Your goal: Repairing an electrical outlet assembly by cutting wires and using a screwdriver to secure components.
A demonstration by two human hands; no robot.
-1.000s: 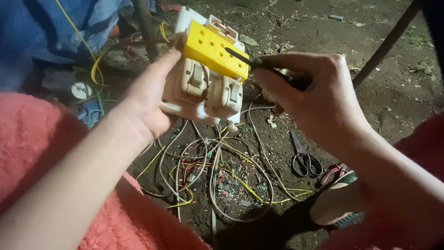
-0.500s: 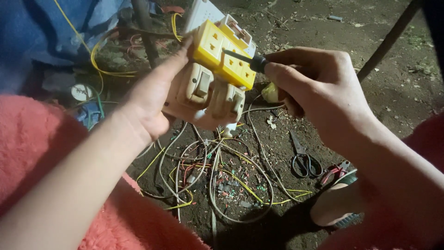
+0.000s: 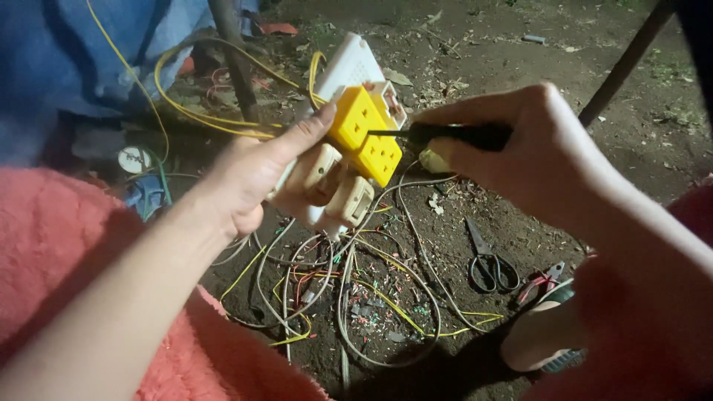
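My left hand [image 3: 249, 178] grips a white switch board [image 3: 347, 70] that carries a yellow socket block [image 3: 365, 134] and two cream switch units [image 3: 334, 189]. The thumb lies along the yellow block's left side. My right hand [image 3: 520, 152] holds a dark-handled screwdriver [image 3: 453, 135]. Its thin shaft runs left and its tip touches the yellow block's face. A yellow wire loops from behind the board toward the upper left.
Below the board, a tangle of yellow, white and red wires [image 3: 349, 297] lies on the dirt. Black scissors [image 3: 486, 263] and red-handled pliers [image 3: 538, 282] rest at the right. A blue cloth [image 3: 82, 59] covers the upper left. A dark pole [image 3: 234, 63] stands behind.
The board has tilted and shifted slightly right and up in my left hand. My right hand has levelled the screwdriver, with its tip kept on the yellow block.
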